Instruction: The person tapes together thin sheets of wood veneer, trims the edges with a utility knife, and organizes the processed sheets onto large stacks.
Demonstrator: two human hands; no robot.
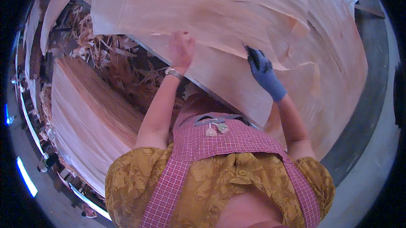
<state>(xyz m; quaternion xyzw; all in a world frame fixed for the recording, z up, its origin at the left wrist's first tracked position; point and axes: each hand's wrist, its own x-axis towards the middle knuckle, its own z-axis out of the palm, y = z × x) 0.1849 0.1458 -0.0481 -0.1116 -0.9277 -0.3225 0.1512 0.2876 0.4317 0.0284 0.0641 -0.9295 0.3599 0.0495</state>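
Note:
Thin, pale wood veneer sheets (228, 69) lie spread in front of me, overlapping, with curled and torn edges. My left hand (181, 50) is bare, with a metal band on its wrist. Slightly blurred, it hovers over or rests on the veneer near the table edge, fingers apart and nothing visible in them. On my right hand (260, 63) is a blue-grey glove with dark fingers. Those fingers are closed together at the torn edge of an upper veneer sheet (182, 14). A dark pointed tip shows at them; whether it is a tool or a fingertip is unclear.
To the left stands a thick stack of veneer (84, 109) with a rough brown side. Between stack and table lies a heap of veneer scraps (122, 65). A dark ledge (359, 135) curves along the right. Small, distant people appear at the far lower left.

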